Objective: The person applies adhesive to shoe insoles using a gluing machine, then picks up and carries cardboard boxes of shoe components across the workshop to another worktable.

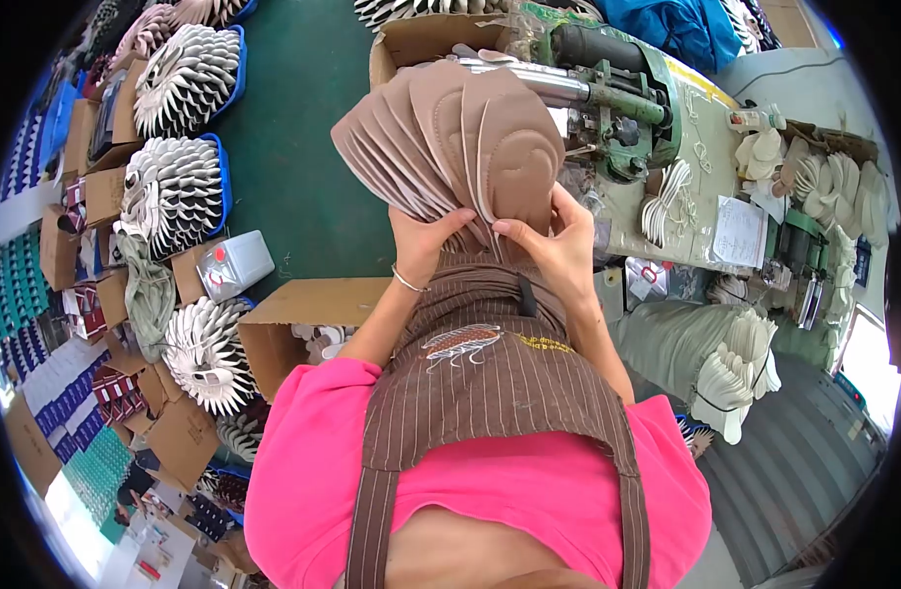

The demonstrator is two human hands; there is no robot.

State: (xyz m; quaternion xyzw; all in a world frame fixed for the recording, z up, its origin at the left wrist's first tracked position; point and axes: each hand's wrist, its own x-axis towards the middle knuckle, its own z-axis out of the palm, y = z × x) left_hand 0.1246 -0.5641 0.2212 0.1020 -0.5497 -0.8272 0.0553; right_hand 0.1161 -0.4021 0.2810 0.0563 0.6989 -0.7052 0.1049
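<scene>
A thick, fanned-out stack of brown insoles (450,133) with stitched curved lines and pale edges is held up in front of my apron (490,383). My left hand (419,234) is closed round the stack's lower left side, thumb pressed on the front. On the lower right side, my right hand (556,243) grips the insoles, its thumb nearly meeting the left one. The two thumbs rest by a gap between neighbouring insoles. Most of my fingers are hidden behind the stack.
Behind the stack is a green machine (622,118) with metal rollers. An open cardboard box (298,302) stands at my left. Blue crates of white shoe pieces (174,187) line the far left. At right lie a bundled white stack (730,373) and a paper sheet (738,231).
</scene>
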